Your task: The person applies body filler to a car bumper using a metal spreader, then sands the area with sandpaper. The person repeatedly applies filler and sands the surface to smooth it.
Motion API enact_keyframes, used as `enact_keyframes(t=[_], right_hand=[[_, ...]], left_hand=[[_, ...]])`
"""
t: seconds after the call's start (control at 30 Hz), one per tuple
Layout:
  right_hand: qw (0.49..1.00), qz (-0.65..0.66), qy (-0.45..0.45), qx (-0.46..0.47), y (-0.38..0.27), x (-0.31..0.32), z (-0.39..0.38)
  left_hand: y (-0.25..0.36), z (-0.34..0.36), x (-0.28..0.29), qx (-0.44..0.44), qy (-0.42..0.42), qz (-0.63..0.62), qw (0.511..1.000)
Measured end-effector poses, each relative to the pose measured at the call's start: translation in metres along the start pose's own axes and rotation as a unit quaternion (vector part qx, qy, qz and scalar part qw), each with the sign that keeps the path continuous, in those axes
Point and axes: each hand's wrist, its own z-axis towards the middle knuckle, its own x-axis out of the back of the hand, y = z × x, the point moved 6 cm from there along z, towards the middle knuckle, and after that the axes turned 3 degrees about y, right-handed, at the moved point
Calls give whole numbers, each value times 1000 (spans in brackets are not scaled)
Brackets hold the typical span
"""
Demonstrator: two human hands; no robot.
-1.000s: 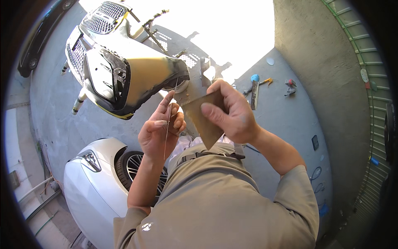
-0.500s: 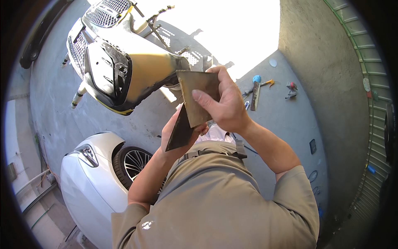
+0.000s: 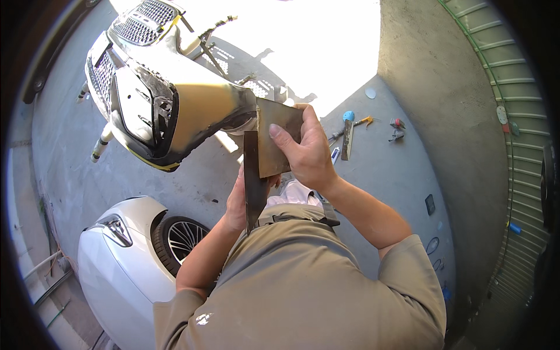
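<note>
My right hand (image 3: 312,154) grips a flat grey-brown plate (image 3: 271,156) with a rough beige edge, thumb pressed on its face. A dark, narrow-looking flat blade (image 3: 252,175) is in my left hand (image 3: 235,201), seen nearly edge-on; most of the left fingers are hidden behind the two pieces. The blade overlaps or touches the plate's left edge; I cannot tell which. Just beyond them is a car bumper (image 3: 204,108), propped up, with tan filler-coloured patches and a dark lamp opening.
A white car's front corner (image 3: 119,256) with its wheel (image 3: 181,239) stands at the lower left. On the grey floor to the right lie a blue round piece (image 3: 348,116), a metal strip (image 3: 347,140), a yellow-ended tool (image 3: 366,120) and small red-and-grey items (image 3: 397,129).
The dark blade has turned from slanted to nearly upright and edge-on. The plate has straightened slightly and stays in my right hand. The whole view has shifted a little.
</note>
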Motion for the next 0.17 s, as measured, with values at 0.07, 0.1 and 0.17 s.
enact_keyframes(t=[0.07, 0.1, 0.17], right_hand=[[994, 53, -93, 9, -7, -13, -20], [991, 10, -133, -6, -7, -23, -30], [983, -12, -182, 2, -11, -37, -42]], left_hand=[[-8, -17, 18, 40, 119, 60, 990], [-9, -26, 24, 82, 107, -11, 991], [-19, -6, 47, 82, 58, 102, 990]])
